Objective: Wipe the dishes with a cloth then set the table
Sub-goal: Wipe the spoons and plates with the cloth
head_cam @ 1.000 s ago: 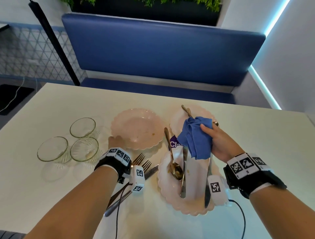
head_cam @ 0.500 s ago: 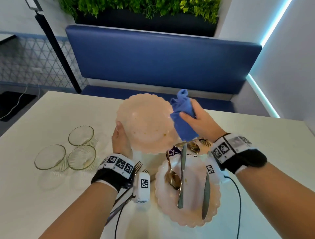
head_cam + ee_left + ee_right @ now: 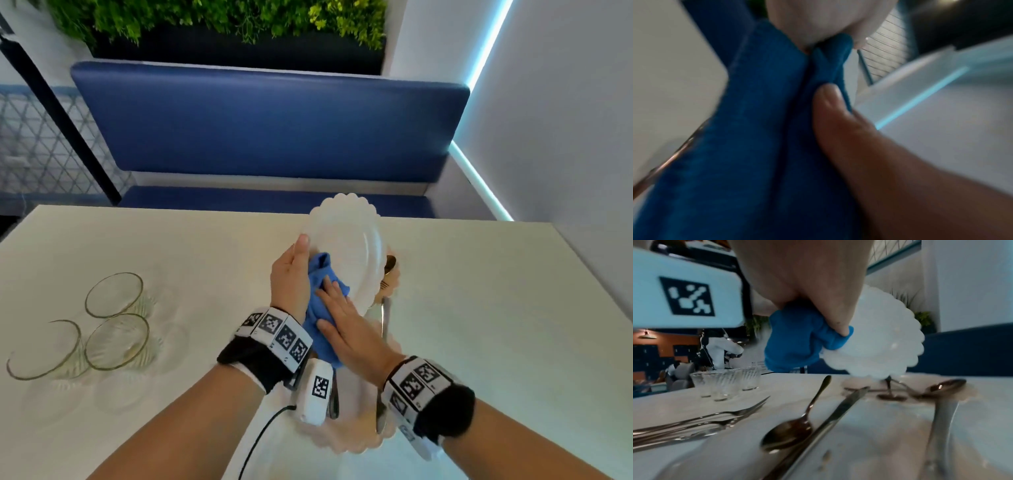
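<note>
My left hand (image 3: 291,277) grips the left rim of a pale scalloped plate (image 3: 347,246), thumb on the rim, and holds it tilted up on edge above the table. A blue cloth (image 3: 323,294) lies against the plate's face. My right hand (image 3: 342,318) presses it there with flat fingers. From the right wrist the cloth (image 3: 797,340) bunches under my fingers against the plate (image 3: 884,340). From the left wrist the cloth (image 3: 748,129) fills the view beside my thumb.
Three glasses (image 3: 114,322) stand at the left. A near plate (image 3: 356,438) holds a spoon (image 3: 791,433) and knives (image 3: 830,420). A far plate (image 3: 394,284) carries a spoon and fork. Two forks (image 3: 694,423) lie on the table. A blue bench (image 3: 267,120) runs behind.
My left hand lifted the plate off the table and tilted it upright. My right hand brought the cloth over from the cutlery plate and now presses it on the plate's face.
</note>
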The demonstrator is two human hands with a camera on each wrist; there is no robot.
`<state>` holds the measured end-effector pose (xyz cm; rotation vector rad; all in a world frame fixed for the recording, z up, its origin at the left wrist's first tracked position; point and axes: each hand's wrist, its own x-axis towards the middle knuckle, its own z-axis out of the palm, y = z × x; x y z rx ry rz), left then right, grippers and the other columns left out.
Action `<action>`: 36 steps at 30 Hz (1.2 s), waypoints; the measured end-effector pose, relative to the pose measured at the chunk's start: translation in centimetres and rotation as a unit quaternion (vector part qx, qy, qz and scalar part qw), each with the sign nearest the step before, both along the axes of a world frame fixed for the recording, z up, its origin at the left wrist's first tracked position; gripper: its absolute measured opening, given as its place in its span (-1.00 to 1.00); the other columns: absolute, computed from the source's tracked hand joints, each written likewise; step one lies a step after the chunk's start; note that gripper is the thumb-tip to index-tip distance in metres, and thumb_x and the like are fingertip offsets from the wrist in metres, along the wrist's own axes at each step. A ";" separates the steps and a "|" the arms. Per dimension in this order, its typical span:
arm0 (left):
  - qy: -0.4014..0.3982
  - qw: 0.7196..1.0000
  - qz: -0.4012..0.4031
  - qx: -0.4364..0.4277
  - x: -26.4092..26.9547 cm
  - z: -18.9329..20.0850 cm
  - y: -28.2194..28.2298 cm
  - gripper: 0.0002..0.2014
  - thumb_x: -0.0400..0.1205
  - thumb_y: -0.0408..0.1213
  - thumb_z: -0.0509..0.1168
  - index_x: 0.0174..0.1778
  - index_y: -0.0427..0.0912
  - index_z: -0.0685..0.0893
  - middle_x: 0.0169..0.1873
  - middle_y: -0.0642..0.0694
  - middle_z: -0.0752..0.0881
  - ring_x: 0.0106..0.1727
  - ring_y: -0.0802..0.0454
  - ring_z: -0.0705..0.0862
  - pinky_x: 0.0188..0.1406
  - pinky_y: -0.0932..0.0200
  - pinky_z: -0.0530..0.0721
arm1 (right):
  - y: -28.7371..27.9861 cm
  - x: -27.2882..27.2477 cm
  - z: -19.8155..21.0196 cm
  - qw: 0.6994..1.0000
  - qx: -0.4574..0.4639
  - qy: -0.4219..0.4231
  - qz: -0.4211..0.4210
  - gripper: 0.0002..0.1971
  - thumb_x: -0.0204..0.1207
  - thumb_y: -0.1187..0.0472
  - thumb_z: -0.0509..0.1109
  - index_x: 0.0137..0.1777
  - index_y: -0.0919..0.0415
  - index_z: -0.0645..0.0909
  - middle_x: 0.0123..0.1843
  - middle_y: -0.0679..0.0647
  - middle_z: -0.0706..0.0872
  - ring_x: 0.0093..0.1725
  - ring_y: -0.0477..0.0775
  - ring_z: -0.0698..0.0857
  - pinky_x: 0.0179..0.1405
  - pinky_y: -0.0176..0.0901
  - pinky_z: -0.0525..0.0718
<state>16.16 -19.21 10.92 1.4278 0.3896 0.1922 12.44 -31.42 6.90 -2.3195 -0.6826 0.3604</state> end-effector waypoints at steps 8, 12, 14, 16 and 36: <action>-0.004 0.994 -0.084 0.063 0.0 -0.4 -4.5 -0.50 0.64 0.13 0.11 -0.43 -0.19 0.56 -0.42 -0.14 0.57 -0.30 -0.04 0.52 -0.18 0.03 0.52 | -8.7 4.7 1.6 0.970 -0.165 -0.075 -0.161 -0.45 0.72 0.18 -0.03 0.66 0.12 -0.12 0.71 0.02 -0.15 0.69 0.00 -0.12 0.61 0.17 -0.10; 0.019 0.997 -0.062 0.038 0.2 0.4 -5.8 -0.47 0.64 0.16 0.09 -0.40 -0.23 0.54 -0.39 -0.15 0.55 -0.33 -0.06 0.49 -0.19 0.09 0.49 | -11.8 -0.3 -0.8 0.969 -0.171 -0.042 -0.172 -0.46 0.69 0.08 -0.09 0.65 0.19 0.00 0.70 0.06 -0.06 0.66 -0.02 -0.20 0.66 0.09 -0.08; 0.030 0.996 -0.073 0.039 0.1 0.3 -7.1 -0.56 0.68 0.12 0.05 -0.36 -0.07 0.60 -0.36 0.03 0.63 -0.31 0.10 0.56 -0.20 0.33 0.54 | -10.6 -3.5 -1.1 0.987 -0.072 -0.040 -0.141 -0.51 0.70 0.14 0.01 0.61 0.20 0.16 0.66 -0.05 -0.07 0.57 -0.15 -0.24 0.65 -0.16 -0.21; 0.031 0.994 -0.099 0.040 -0.3 -0.5 -8.7 -0.55 0.67 0.14 0.04 -0.27 -0.08 0.65 -0.34 0.04 0.68 -0.28 0.14 0.62 -0.23 0.42 0.59 | -9.4 -4.3 -0.5 0.992 -0.024 -0.027 -0.121 -0.53 0.72 0.22 0.07 0.62 0.17 0.14 0.57 -0.18 -0.22 0.54 -0.20 -0.29 0.57 -0.32 -0.26; 0.178 0.958 -0.197 0.103 -2.8 -5.6 -19.1 -0.43 0.70 0.11 -0.03 0.35 -0.26 0.57 0.27 -0.21 0.65 0.20 -0.11 0.60 0.19 0.16 0.50 | -22.8 -7.9 -0.3 0.914 0.151 0.135 -0.352 -0.79 0.69 0.30 0.15 0.17 0.11 0.59 0.11 0.09 0.73 0.08 0.13 0.69 0.07 -0.20 0.61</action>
